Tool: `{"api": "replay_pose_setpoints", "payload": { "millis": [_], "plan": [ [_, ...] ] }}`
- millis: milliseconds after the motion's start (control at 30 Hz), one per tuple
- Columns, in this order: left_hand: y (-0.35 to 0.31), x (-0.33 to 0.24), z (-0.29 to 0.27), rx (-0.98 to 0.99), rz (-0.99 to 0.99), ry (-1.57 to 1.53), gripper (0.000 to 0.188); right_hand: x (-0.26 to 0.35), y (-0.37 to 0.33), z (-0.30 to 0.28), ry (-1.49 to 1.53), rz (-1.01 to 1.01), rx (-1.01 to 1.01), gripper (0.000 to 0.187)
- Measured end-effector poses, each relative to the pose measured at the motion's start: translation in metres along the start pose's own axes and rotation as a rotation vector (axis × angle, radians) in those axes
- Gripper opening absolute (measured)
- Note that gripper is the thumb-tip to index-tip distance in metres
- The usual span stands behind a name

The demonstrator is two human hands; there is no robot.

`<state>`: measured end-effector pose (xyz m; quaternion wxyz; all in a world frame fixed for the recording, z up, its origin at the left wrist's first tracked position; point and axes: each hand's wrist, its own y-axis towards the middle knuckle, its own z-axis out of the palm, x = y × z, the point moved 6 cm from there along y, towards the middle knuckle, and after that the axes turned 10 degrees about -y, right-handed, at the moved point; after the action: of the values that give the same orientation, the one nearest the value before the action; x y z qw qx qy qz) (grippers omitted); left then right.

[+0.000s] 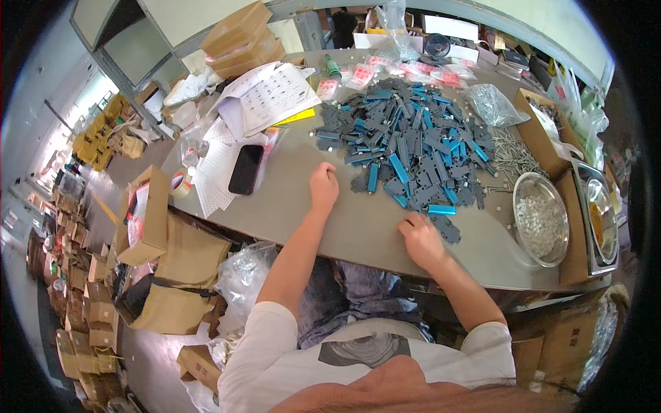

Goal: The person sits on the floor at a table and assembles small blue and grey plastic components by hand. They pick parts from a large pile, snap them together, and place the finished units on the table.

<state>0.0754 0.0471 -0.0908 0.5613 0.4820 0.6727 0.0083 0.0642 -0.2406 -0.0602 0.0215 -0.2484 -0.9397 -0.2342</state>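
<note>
My left hand [323, 187] rests on the table [275, 220] as a loose fist, left of a large pile of flat dark grey plastic pieces [430, 155]. What it holds, if anything, is hidden. Curled in at the pile's near edge is my right hand [421, 241], its fingertips turned down and partly hidden. Just beyond its fingers lie a blue-faced strip [441, 209] and a notched dark grey piece [446, 229]. More blue-faced strips [399, 168] are mixed through the pile.
A metal bowl of small white pieces [540, 220] stands at the right, below scattered screws [513, 155]. Left are a black phone [246, 169], printed sheets [268, 96] and a tape roll [180, 184]. Small red-and-white packets [360, 77] and a clear bag [493, 104] lie behind.
</note>
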Motion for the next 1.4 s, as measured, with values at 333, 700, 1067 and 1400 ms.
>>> {"api": "replay_pose_setpoints", "payload": {
  "millis": [333,700,1067,1400],
  "plan": [
    [0.06,0.018,0.026,0.097,0.005,0.469,0.022,-0.013,0.047,-0.009,0.036,-0.006,-0.115,0.018],
    [0.069,0.092,-0.007,-0.349,-0.41,-0.482,0.011,-0.014,0.172,0.069,-0.108,-0.016,0.035,0.009],
    [0.119,0.091,-0.011,-0.117,-0.082,0.48,0.017,0.01,0.178,0.092,-0.411,-0.158,0.061,0.019],
    [0.11,0.085,-0.017,-0.028,-0.15,0.53,0.022,0.002,0.19,0.091,-0.265,-0.128,0.151,0.011]
  ]
}}
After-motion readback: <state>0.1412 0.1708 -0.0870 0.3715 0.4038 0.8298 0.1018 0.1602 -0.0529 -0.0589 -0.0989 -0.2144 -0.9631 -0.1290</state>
